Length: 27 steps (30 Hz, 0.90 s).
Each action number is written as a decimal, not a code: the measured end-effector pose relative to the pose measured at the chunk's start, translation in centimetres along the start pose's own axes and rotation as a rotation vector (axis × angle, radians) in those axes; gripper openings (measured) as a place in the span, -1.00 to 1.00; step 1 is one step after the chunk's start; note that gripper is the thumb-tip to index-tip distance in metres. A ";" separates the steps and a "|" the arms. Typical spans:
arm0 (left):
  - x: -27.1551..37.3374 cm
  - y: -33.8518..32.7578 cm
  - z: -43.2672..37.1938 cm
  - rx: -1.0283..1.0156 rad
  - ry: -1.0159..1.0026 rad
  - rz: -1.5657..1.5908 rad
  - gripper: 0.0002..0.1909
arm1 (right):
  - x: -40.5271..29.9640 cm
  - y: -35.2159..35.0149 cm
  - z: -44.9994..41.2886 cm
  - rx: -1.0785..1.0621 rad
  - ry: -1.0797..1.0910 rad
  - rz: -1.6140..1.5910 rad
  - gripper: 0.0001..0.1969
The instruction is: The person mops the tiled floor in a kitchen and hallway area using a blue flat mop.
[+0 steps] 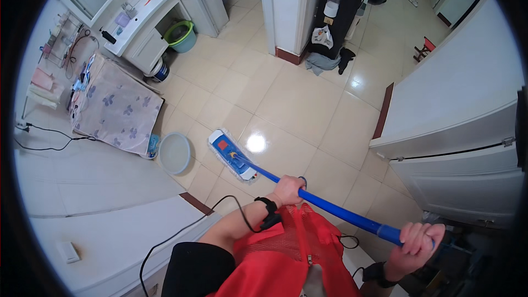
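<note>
A flat mop's blue pole (342, 213) slants across my front from lower right to upper left. My left hand (289, 189) is wrapped around its middle, close in front of my red mesh vest. At the pole's upper end, on the right, my right hand (420, 244) is closed over the tip. The mop head (232, 154), blue and white with a pale fringe, lies flat on the tiled floor (288, 111). Just left of it stands a pale round basin (175, 153).
A patterned cloth (123, 103) covers a washing-machine-sized block at left, beside a white vanity (144, 49) and a green-rimmed bucket (180, 36). Dark and grey cloths (324, 62) lie by the wall corner (291, 51). A white cabinet door (458, 181) is on the right. A black cable (177, 235) hangs from my left wrist.
</note>
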<state>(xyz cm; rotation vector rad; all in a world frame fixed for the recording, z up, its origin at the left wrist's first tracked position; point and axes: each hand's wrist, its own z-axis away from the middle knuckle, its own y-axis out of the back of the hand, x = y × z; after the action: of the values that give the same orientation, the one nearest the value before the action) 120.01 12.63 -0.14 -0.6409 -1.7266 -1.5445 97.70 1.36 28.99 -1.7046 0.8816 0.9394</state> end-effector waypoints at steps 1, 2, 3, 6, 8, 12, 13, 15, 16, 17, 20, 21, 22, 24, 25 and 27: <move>0.6 -1.0 -1.8 -0.008 0.000 0.008 -0.89 | -0.5 0.7 -1.1 0.006 -0.003 0.009 -0.91; 1.2 -2.0 -3.7 -0.052 -0.008 0.022 -0.89 | -1.1 1.9 -2.2 0.054 0.025 0.016 -0.91; 2.2 -3.3 -5.5 -0.097 -0.018 0.037 -0.88 | -1.9 3.3 -3.0 0.102 0.056 0.025 -0.90; 5.3 -6.0 -10.6 -0.136 -0.146 0.104 -0.87 | -4.8 5.9 -4.5 0.138 0.143 0.132 -0.89; 7.3 -7.1 -13.9 -0.188 -0.193 0.118 -0.86 | -7.5 7.2 -5.3 0.077 0.124 0.124 -0.88; 9.9 -8.8 -20.2 -0.231 -0.239 0.130 -0.86 | -7.9 4.6 -6.5 -0.047 0.186 0.053 -0.84; 10.1 -8.7 -21.5 -0.240 -0.241 0.132 -0.85 | -7.8 4.1 -6.8 -0.054 0.220 0.061 -0.85; 9.7 -8.4 -23.8 -0.242 -0.227 0.133 -0.85 | -6.9 2.6 -8.7 -0.212 0.230 0.158 -0.87; 9.7 -8.3 -24.4 -0.250 -0.217 0.134 -0.85 | -6.6 2.0 -9.6 -0.361 0.242 0.257 -0.88; 9.6 -8.1 -24.4 -0.243 -0.216 0.135 -0.85 | -6.7 1.8 -10.3 -0.369 0.243 0.257 -0.88; 9.9 -6.4 -24.0 -0.052 -0.215 0.214 -0.85 | -7.8 2.4 -12.8 -0.469 0.221 0.183 -0.92; 9.6 -5.7 -23.1 -0.057 -0.212 0.217 -0.85 | -7.8 2.5 -13.5 -0.466 0.216 0.185 -0.92; 9.2 -5.1 -22.1 -0.024 -0.172 0.215 -0.86 | -7.6 2.5 -14.2 -0.532 0.176 0.147 -0.92; 8.0 -3.1 -20.1 0.012 -0.089 0.217 -0.86 | -6.4 1.6 -15.6 -0.630 0.125 0.056 -0.91; 7.1 -1.9 -18.9 0.017 -0.041 0.225 -0.86 | -4.6 4.4 -14.2 -0.375 0.288 0.120 -0.84; 3.6 -0.4 -16.4 0.052 0.014 0.158 -0.85 | -1.2 2.8 -15.4 -0.459 0.197 -0.053 -0.76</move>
<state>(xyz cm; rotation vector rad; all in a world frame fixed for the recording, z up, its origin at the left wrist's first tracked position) 120.50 -3.90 2.80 -0.7205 -1.6580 -1.3877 97.66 -13.87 32.67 -2.2320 0.7798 1.0033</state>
